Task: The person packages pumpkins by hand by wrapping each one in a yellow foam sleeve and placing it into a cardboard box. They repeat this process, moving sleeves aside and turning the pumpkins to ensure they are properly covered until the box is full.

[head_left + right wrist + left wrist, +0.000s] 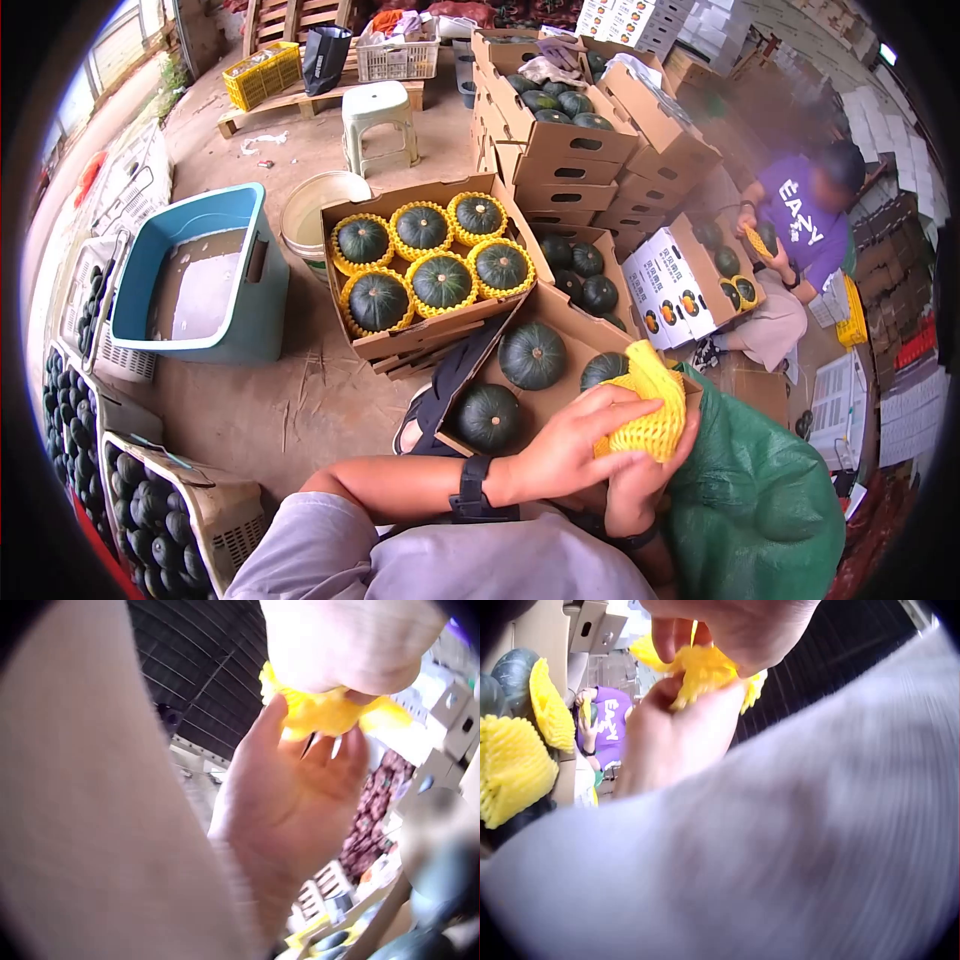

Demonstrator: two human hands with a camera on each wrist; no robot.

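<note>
A yellow foam net sleeve (640,425) is between my hands, low in front of my body; its narrow end sticks up past the fingers. My left hand (565,445) reaches across from the left and grips the sleeve's near side. From below and the right, my right hand (645,490) holds it too. In the left wrist view the foam net (705,671) looks crumpled between the fingers. Just beyond, dark green pumpkins (532,356) lie bare in an open cardboard box (570,310). Whether anything fills the sleeve, I cannot tell.
Another box (440,335) holds several pumpkins in yellow nets. A blue tub (265,300) and crates of dark pumpkins (150,520) stand left. Stacked cartons (570,170) rise behind. A person in purple (805,215) sits at right. Green sacking (760,490) lies beside me.
</note>
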